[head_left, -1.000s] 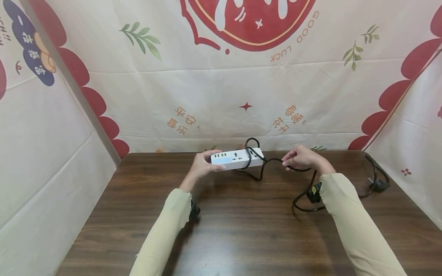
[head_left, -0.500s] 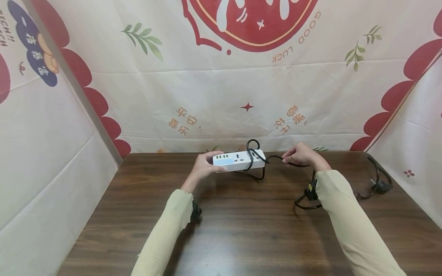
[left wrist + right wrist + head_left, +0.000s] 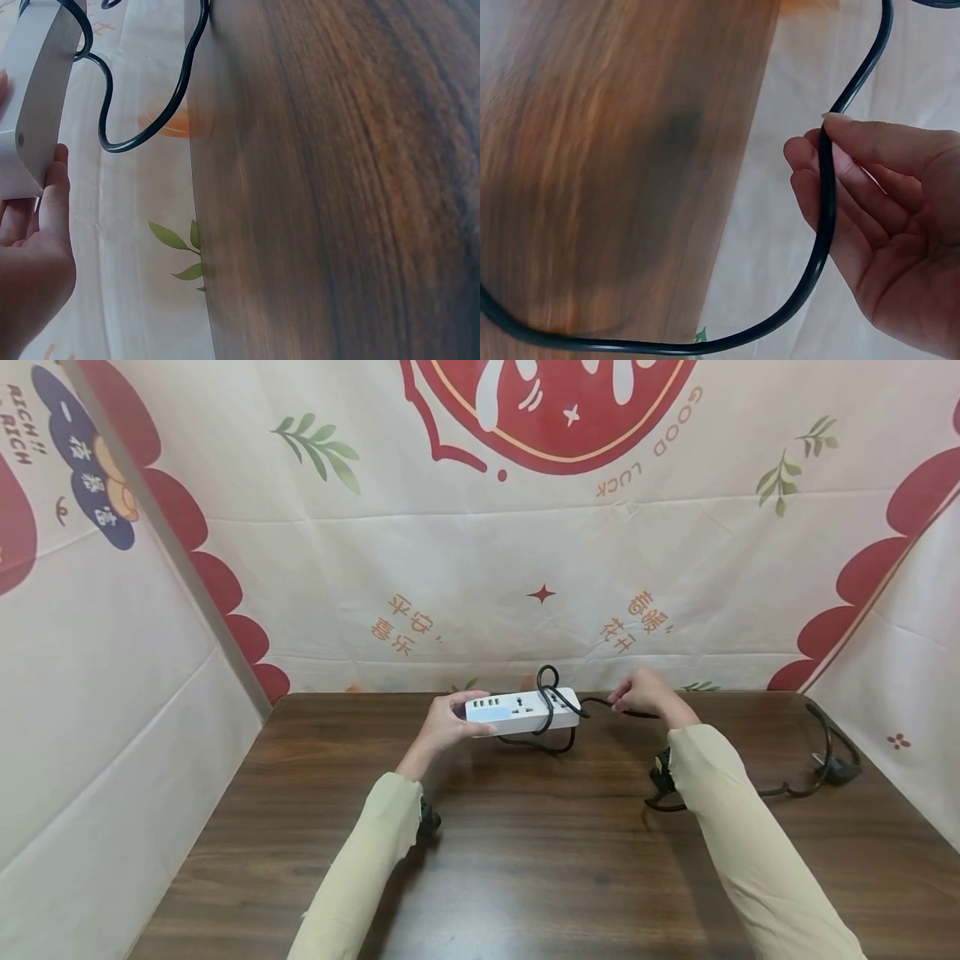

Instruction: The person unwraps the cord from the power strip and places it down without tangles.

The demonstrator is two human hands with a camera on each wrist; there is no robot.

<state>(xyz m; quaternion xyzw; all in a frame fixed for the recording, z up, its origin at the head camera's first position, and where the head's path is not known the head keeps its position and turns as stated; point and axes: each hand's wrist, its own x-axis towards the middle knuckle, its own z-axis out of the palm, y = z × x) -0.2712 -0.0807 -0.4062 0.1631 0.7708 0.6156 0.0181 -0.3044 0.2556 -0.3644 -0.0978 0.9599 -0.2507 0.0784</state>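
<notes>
A white power strip (image 3: pixel 517 713) with sockets and several USB ports is held near the table's back edge. My left hand (image 3: pixel 441 727) grips its left end, thumb in front and fingers behind; the left wrist view shows the fingers (image 3: pixel 54 202) under the strip's end. A black power cord (image 3: pixel 551 706) wraps around the strip's right half, with a small loop standing above it. To the right, my right hand (image 3: pixel 647 693) pinches the cord between thumb and fingertips. In the right wrist view the cord (image 3: pixel 826 187) crosses the fingers and sags in a curve.
The cord runs under the right forearm to a black plug (image 3: pixel 838 770) lying at the table's right edge. A brown wooden table (image 3: pixel 480 860) meets a printed cloth (image 3: pixel 480 560) at the back, with cloth sides left and right. A black camera sits on each wrist.
My right hand has moved slightly left toward the strip, the pinched cord going with it. The slack below the strip has shifted. My left hand keeps its grip on the strip.
</notes>
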